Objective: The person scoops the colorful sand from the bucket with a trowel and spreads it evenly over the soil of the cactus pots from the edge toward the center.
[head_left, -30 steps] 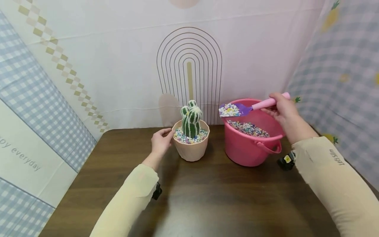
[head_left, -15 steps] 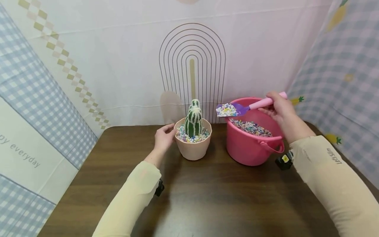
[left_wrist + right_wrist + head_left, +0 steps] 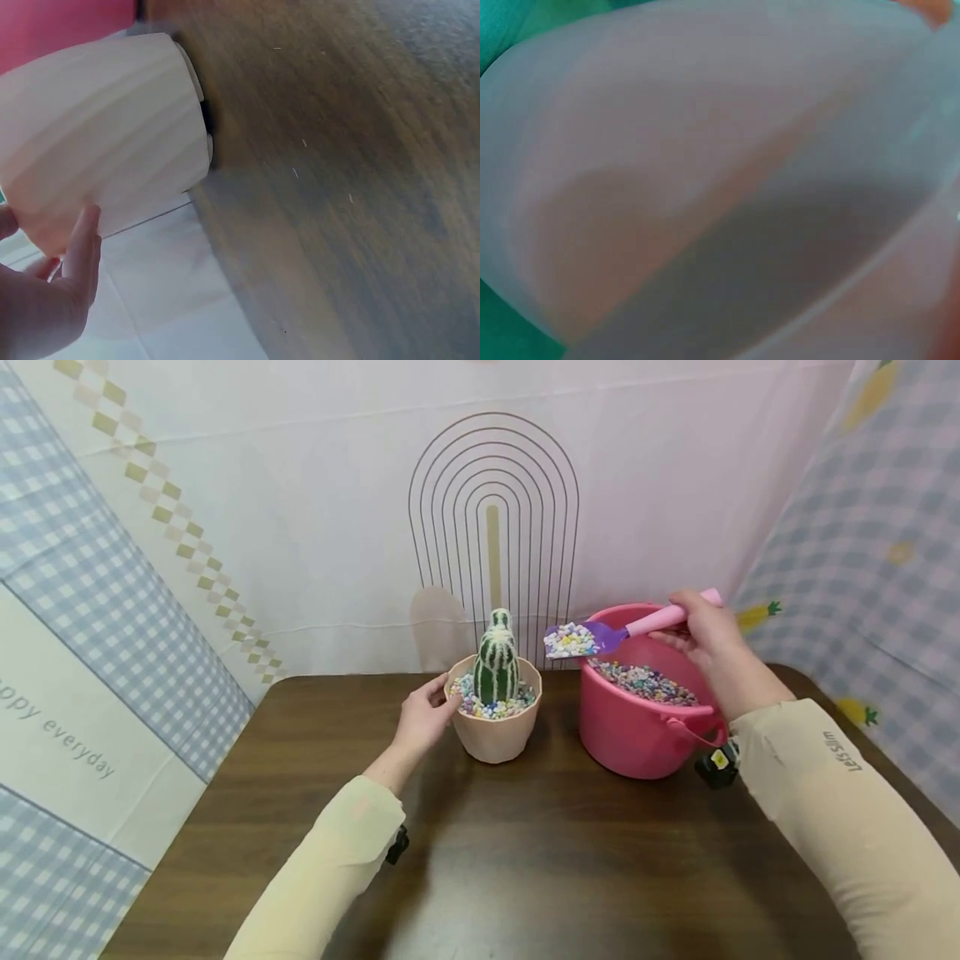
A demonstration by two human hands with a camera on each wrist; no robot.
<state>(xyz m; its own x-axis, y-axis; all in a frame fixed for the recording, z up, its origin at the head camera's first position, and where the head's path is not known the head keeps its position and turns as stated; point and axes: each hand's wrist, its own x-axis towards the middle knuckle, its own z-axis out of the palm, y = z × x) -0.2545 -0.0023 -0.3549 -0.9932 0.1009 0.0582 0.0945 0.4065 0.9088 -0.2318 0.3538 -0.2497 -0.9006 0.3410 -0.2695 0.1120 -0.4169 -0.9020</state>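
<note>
My left hand (image 3: 424,717) grips the rim of a peach flowerpot (image 3: 497,740), thumb over the edge and fingers along the outer wall. In the left wrist view those fingers (image 3: 81,244) lie against the ribbed pot side. A knitted green-and-white cactus (image 3: 497,670) stands upright in the pot, among colourful pebbles (image 3: 467,693). My right hand (image 3: 708,631) holds the pink handle of a purple garden trowel (image 3: 611,637). White and yellow pebbles (image 3: 570,641) heap on its blade, level at the left rim of a pink bucket (image 3: 637,739). The right wrist view is blurred.
The bucket holds more colourful pebbles (image 3: 647,684) and stands right of the pot, its handle (image 3: 701,737) hanging at the front. Both rest near the back edge of a dark wooden table (image 3: 525,860). A printed white cloth (image 3: 315,527) hangs behind, with checked cloth at the sides.
The pot and cactus have turned in my left hand, so the cactus looks narrower. My left thumb now lies over the rim. The loaded trowel has shifted slightly left relative to the bucket.
</note>
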